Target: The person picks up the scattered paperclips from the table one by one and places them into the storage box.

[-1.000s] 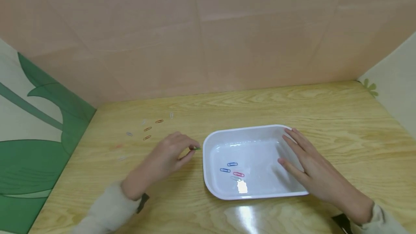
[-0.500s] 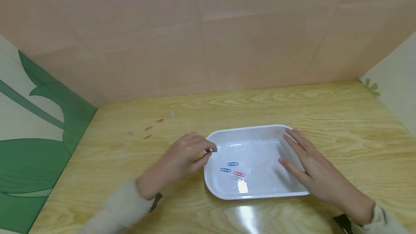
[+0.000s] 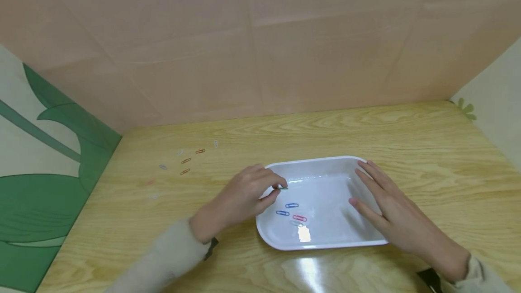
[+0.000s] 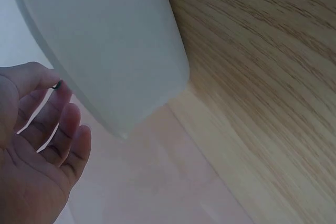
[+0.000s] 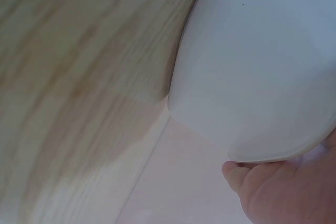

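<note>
My left hand (image 3: 248, 193) pinches a green paper clip (image 3: 283, 188) between thumb and forefinger, above the left part of a white tray (image 3: 325, 193). Only a dark bit of the clip (image 4: 57, 84) shows in the left wrist view, beside the tray's rim. My right hand (image 3: 395, 216) rests at the tray's right rim with its fingers fairly straight and spread; its fingertips meet the rim in the right wrist view. Inside the tray lie two blue paper clips (image 3: 291, 205), a pinkish-red paper clip (image 3: 299, 218) and a pale paper clip (image 3: 296, 223) by a bright reflection.
Left of the tray, three orange paper clips (image 3: 185, 160) are scattered on the wooden table (image 3: 427, 148). Around them lie a white paper clip (image 3: 216, 144), a greyish paper clip (image 3: 163, 167) and a few faint ones. A pinkish wall (image 3: 260, 58) stands behind.
My left hand has moved right with the green paper clip, from outside the tray's left rim to above the inside of the tray. The right hand and tray have stayed put.
</note>
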{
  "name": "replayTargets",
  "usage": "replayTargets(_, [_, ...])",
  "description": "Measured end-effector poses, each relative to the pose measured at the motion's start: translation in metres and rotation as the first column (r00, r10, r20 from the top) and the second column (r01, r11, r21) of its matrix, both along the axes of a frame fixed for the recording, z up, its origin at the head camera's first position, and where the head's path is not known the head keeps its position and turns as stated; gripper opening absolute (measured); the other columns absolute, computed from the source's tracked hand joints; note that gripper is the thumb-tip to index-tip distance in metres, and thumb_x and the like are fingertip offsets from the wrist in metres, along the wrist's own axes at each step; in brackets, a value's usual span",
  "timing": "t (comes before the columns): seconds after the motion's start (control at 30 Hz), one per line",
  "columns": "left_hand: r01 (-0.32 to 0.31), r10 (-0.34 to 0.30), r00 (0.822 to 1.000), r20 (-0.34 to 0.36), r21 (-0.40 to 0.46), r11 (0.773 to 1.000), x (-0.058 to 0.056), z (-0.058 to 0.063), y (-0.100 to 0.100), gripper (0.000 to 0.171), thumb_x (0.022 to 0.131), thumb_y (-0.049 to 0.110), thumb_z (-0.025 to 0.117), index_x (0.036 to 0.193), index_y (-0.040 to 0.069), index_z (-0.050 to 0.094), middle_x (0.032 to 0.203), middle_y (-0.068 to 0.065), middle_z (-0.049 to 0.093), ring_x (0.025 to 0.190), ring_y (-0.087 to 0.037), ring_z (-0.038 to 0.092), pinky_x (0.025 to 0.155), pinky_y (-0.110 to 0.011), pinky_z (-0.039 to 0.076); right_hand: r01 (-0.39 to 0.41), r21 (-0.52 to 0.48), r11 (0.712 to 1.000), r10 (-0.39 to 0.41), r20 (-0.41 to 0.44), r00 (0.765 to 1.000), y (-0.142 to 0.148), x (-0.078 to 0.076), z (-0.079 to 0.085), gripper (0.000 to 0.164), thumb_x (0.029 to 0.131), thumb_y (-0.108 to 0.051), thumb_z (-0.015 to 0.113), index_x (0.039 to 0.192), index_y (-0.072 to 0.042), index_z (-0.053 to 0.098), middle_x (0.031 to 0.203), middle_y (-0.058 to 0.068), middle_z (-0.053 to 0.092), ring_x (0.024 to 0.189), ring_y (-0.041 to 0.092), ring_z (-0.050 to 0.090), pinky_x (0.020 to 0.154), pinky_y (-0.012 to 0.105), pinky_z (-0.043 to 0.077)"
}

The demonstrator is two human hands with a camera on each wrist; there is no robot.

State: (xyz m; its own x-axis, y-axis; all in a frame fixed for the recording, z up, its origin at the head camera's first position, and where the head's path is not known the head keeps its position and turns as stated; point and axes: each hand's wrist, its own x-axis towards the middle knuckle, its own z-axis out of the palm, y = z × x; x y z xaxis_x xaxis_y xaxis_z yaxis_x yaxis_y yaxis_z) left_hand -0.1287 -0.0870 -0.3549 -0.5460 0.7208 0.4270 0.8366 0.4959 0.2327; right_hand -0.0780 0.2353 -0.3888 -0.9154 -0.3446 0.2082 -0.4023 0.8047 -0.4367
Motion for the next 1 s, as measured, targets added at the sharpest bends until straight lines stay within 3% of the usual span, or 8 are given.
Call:
replayTargets(0.4, [0.033,-0.030,0.995,0.096,-0.027,0.999,-0.007,-0.010,0.018,0.015,0.089,0.007,0.069,0.103,0.012,0.072,0.090,0.005,0.071,0.089,-0.010,0.063,0.085,-0.024,0.053,0.004,0.003,1.000,-0.004,-0.007,1.000,-0.001,0.001,0.001,0.068,0.100,-0.032,0.059,0.153,0.000,0.032,0.164,0.016,0.022,0.154,0.033,0.013,0.128,0.034,0.004])
replayTargets(0.73, [0.029,-0.024,0.995,0.092,-0.061,0.998,-0.008,-0.022,0.031,0.014,0.090,0.010,0.069,0.102,0.016,0.073,0.087,0.008,0.071,0.084,-0.010,0.060,0.085,-0.023,0.050,0.010,-0.007,1.000,-0.009,0.005,1.000,0.000,0.001,0.002,0.069,0.100,-0.033,0.058,0.154,-0.001,0.029,0.163,0.018,0.022,0.153,0.034,0.015,0.128,0.031,0.003])
replayTargets(1.0, [0.025,-0.018,0.996,0.085,-0.073,0.997,-0.011,-0.025,0.036,0.013,0.090,0.009,0.070,0.101,0.015,0.073,0.086,0.007,0.071,0.080,-0.009,0.060,0.088,-0.023,0.049,0.013,0.001,1.000,-0.013,0.003,1.000,0.000,0.001,0.001,0.069,0.100,-0.033,0.058,0.155,-0.002,0.028,0.164,0.017,0.021,0.154,0.033,0.014,0.127,0.028,0.002])
